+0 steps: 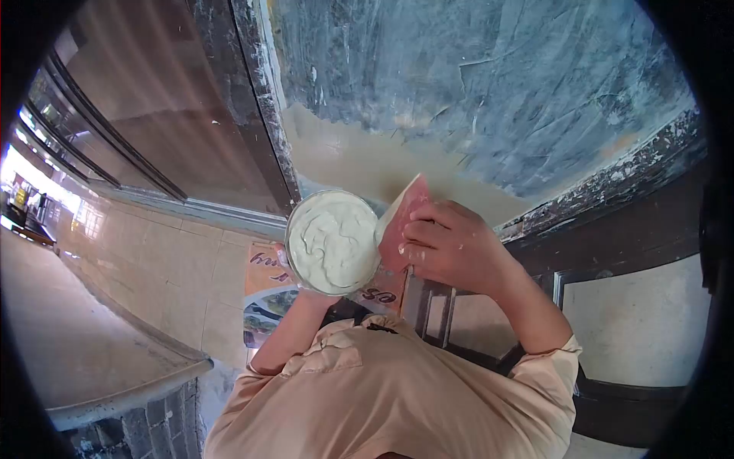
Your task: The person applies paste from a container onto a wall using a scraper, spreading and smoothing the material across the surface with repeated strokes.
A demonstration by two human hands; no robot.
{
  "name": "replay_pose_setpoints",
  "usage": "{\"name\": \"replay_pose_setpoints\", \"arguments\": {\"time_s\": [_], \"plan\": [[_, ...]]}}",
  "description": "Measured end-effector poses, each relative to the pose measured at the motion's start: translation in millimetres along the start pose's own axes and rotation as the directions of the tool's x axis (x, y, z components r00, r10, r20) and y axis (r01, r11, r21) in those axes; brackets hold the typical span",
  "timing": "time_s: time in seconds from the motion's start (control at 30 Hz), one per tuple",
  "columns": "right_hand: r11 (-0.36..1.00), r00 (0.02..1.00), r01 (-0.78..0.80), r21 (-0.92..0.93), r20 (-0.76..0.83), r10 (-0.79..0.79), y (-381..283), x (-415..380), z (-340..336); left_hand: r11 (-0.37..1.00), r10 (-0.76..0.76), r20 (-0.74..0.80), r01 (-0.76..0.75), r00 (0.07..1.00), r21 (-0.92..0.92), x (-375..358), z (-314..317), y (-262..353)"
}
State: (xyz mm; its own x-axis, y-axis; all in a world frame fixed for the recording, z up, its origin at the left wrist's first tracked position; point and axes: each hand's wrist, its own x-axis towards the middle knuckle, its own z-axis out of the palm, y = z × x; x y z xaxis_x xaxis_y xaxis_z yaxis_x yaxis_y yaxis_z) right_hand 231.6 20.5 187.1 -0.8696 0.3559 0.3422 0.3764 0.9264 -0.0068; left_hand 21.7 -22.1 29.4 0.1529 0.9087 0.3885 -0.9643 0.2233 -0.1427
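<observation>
Right hand (pixel 451 243): fingers bent and closed around the pink scraper (pixel 397 237), firm grip, pale smears on the fingertips. Scraper is tilted, top corner pointing up toward the wall; pale paste along its left edge. That edge sits right at the bowl's right rim; can't tell if they touch.

Left hand (pixel 312 297): wrapped partway around the round bowl (pixel 334 294) from below and the left side, supporting it. Fingertips show at the left rim, rest hidden under the bowl, so exact spread unknown. Bowl is near full of pale paste (pixel 329 237), surface swirled, open face toward the camera.

Past the bowl and scraper: wall panel (pixel 489 69), blue-grey with a beige patch (pixel 336 149) along its lower part. Panel edges: paint-flecked dark frame (pixel 264 99) at left, flaked dark strip (pixel 650 157) running diagonally at right. Gap from scraper corner to panel: can't judge depth.

Below the bowl: printed sheet (pixel 264 306), partly covered. Left of that, open tiled floor (pixel 164 252), then a curved ledge (pixel 107 321), well apart from both hands.
</observation>
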Motion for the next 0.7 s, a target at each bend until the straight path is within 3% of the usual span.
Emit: {"name": "replay_pose_setpoints", "arguments": {"time_s": [0.1, 0.17, 0.27, 0.3, 0.37, 0.5, 0.57, 0.6, 0.63, 0.67, 0.7], "plan": [[0.98, 0.993, 0.104, -0.168, -0.03, -0.11, 3.1, 14.5, 0.9, 0.999, -0.034, 0.033, 0.032, 0.999, 0.038, 2.5, 7.7, 9.4], [0.973, 0.99, 0.13, -0.193, -0.024, -0.137, 5.7, 23.8, 0.1, 0.996, 0.006, -0.053, -0.001, 0.999, 0.092, 2.9, 11.8, 19.4], [0.96, 0.981, 0.179, -0.216, -0.034, -0.19, 4.2, 41.3, -0.4, 0.892, 0.082, -0.374, 0.1, 0.924, 0.441, 1.9, 24.4, 36.8], [0.956, 0.976, 0.196, -0.218, -0.047, -0.211, 2.7, 47.5, -0.3, 0.891, 0.083, -0.375, 0.1, 0.924, 0.443, -0.1, 17.9, 45.9], [0.95, 0.967, 0.226, -0.214, -0.069, -0.246, -0.1, 62.1, 1.1, 0.993, -0.082, -0.188, 0.095, 0.979, 0.064, -3.4, -2.9, 65.0], [0.938, 0.945, 0.3, -0.176, -0.079, -0.317, -5.4, 95.3, 0.6, 0.984, -0.176, -0.129, 0.169, 0.976, -0.064, 4.3, 9.1, 75.1], [0.961, 0.96, 0.262, -0.09, -0.074, -0.269, -7.5, 108.8, -8.1, 0.978, -0.181, -0.215, 0.154, 0.96, -0.138, 6.5, 11.8, 86.1], [0.975, 0.973, 0.221, 0.001, -0.064, -0.221, -9.4, 115.2, -12.9, 0.961, -0.138, -0.301, 0.201, 0.944, 0.189, 8.6, 16.7, 89.8], [0.975, 0.973, 0.221, -0.001, -0.063, -0.221, -13.3, 120.7, -17.7, 0.835, -0.067, -0.365, 0.253, 0.928, 0.489, 10.9, 19.4, 93.3], [0.998, 0.996, 0.059, 0.033, 0.059, -0.061, -18.6, 124.7, -22.5, 0.978, -0.21, -0.045, 0.21, 0.977, -0.003, 12.3, 5.0, 98.4], [0.993, 0.978, -0.109, 0.046, 0.184, 0.099, -22.1, 127.5, -24.3, 0.977, -0.212, -0.044, 0.212, 0.976, -0.006, 14.5, 11.3, 98.7]]}}
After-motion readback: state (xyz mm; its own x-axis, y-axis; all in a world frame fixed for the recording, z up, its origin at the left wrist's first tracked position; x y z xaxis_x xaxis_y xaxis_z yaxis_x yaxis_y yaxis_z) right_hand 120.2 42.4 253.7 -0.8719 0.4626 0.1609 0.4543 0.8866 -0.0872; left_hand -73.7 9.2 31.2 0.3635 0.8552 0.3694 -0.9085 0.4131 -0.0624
